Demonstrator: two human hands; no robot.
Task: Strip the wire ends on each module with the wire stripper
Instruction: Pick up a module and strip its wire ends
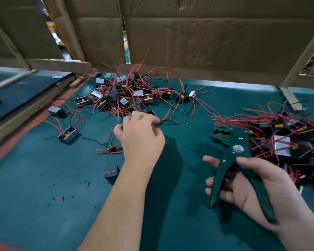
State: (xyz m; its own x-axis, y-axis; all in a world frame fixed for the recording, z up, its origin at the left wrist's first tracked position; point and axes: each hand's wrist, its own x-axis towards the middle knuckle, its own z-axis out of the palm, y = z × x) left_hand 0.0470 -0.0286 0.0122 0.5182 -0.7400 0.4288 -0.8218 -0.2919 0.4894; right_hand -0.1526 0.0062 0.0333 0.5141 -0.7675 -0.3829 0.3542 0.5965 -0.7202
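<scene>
Gently my left hand [140, 137] pinched red wires [164, 121], likely limp and light; my right hand [243, 193] gripped the wire stripper [237, 149].

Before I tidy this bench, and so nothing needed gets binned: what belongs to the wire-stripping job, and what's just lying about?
Job: wire stripper in the right hand; red and black wires held by the left hand; module pile ahead.
Lying about: insulation scraps; cardboard wall; wooden strip.

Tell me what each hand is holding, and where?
The right hand holds the wire stripper by its two handles. The left hand pinches red and black wires partway along.
</scene>
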